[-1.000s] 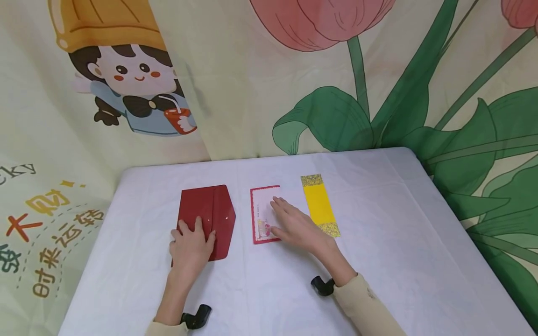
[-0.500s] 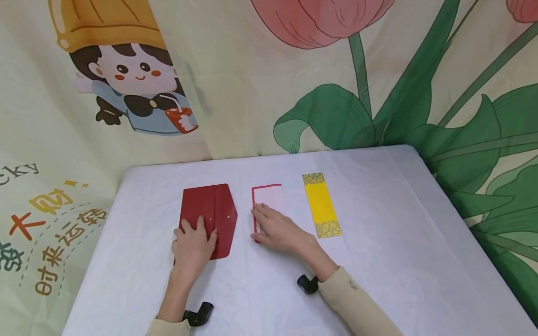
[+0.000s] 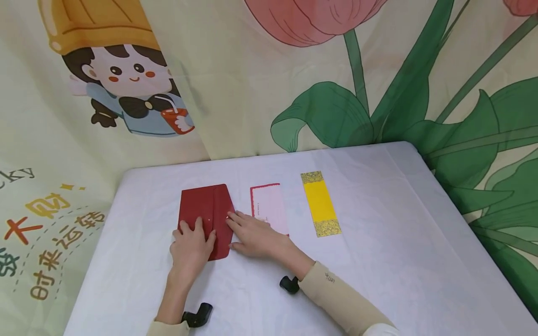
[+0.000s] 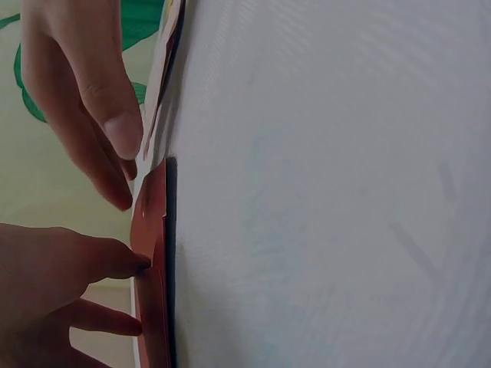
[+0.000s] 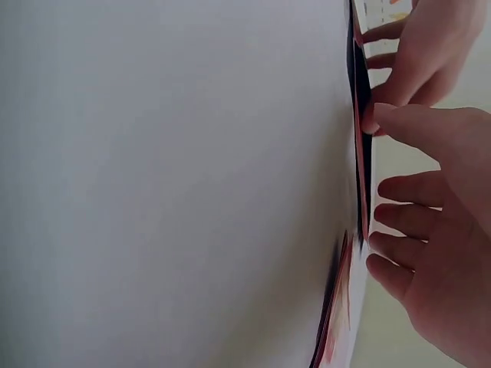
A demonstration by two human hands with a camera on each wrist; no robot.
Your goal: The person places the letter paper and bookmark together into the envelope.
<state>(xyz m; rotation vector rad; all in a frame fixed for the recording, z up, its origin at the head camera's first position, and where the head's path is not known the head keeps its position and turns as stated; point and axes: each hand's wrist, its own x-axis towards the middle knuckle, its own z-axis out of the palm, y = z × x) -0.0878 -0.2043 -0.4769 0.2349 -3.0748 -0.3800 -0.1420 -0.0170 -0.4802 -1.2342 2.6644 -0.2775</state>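
Envelope [image 3: 195, 204] beneath left hand [image 3: 190, 246]

White table [image 3: 420, 261]: envelope [image 3: 199, 205], card [image 3: 270, 206], yellow strip [image 3: 321, 201]

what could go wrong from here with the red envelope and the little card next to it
The right hand reaches across the red-edged pink card, so a low sleeve or palm might drag it askew.

The left hand rests on the red envelope; if it lifts, a push from the right could slide the envelope.

The flap lies spread open toward the right hand's fingertips, so a careless press might crease it.
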